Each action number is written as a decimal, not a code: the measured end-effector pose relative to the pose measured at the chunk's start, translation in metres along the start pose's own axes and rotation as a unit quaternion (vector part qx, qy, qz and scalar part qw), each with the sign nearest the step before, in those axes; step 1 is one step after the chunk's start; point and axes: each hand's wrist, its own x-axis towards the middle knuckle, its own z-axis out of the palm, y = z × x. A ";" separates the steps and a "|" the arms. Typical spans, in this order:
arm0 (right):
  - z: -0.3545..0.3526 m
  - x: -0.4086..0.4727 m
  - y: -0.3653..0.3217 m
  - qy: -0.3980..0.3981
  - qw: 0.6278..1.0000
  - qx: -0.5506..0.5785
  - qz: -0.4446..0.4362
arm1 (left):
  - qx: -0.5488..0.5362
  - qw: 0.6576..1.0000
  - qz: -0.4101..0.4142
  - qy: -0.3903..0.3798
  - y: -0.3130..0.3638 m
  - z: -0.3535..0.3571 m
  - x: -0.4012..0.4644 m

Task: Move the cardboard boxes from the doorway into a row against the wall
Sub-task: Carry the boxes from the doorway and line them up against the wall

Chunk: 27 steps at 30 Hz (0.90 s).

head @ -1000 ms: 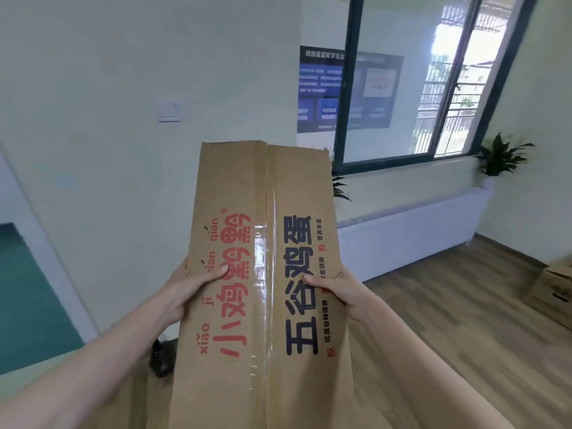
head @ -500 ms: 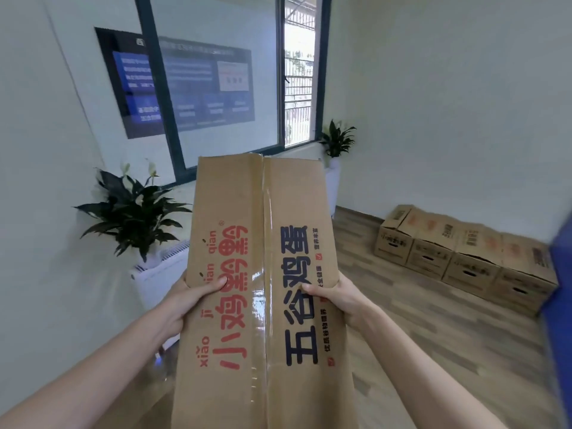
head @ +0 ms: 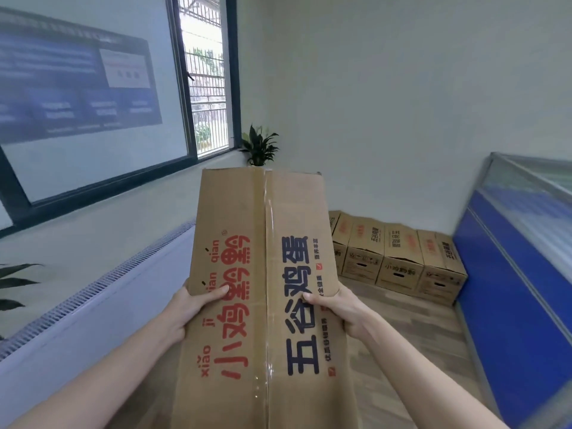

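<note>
Box in hand: I hold one cardboard box [head: 263, 292] out in front of me, off the floor, long side pointing away, taped seam running down the middle of its top. Red print left of the seam, dark blue print right of it.
Left grip: my left hand [head: 188, 311] is closed on the box's left edge, thumb lying on the top face over the red print, fingers hidden under the side.
Right grip: my right hand [head: 340, 311] is closed on the right edge, thumb on the top face beside the blue print, fingers out of sight below.
Floor: wood-pattern floor [head: 411, 329] shows below and to the right of the box.
Left side: a white radiator cover [head: 102, 292] runs along the wall under a dark-framed window [head: 204, 75].
Right side: a blue partition [head: 513, 274] with a glazed top.
Row: the row of boxes [head: 399, 258] stands on the floor against the far wall [head: 402, 103], touching side by side, its right end near the partition; its left end is hidden behind my box.
Corner: a plant [head: 258, 147] stands beyond my box, below the window.
</note>
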 end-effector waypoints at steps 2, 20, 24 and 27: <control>-0.012 0.037 -0.015 0.007 1.000 0.006 0.005 | 0.000 1.000 0.001 -0.016 0.018 0.008 0.047; -0.215 0.400 -0.078 0.061 0.996 0.056 0.016 | 0.057 0.998 -0.016 -0.037 0.120 0.175 0.459; -0.267 0.480 -0.104 0.059 0.997 0.052 0.013 | 0.062 0.997 -0.016 -0.046 0.149 0.216 0.546; -0.292 0.528 -0.117 0.052 0.997 0.055 0.013 | 0.058 0.997 -0.019 -0.045 0.161 0.238 0.597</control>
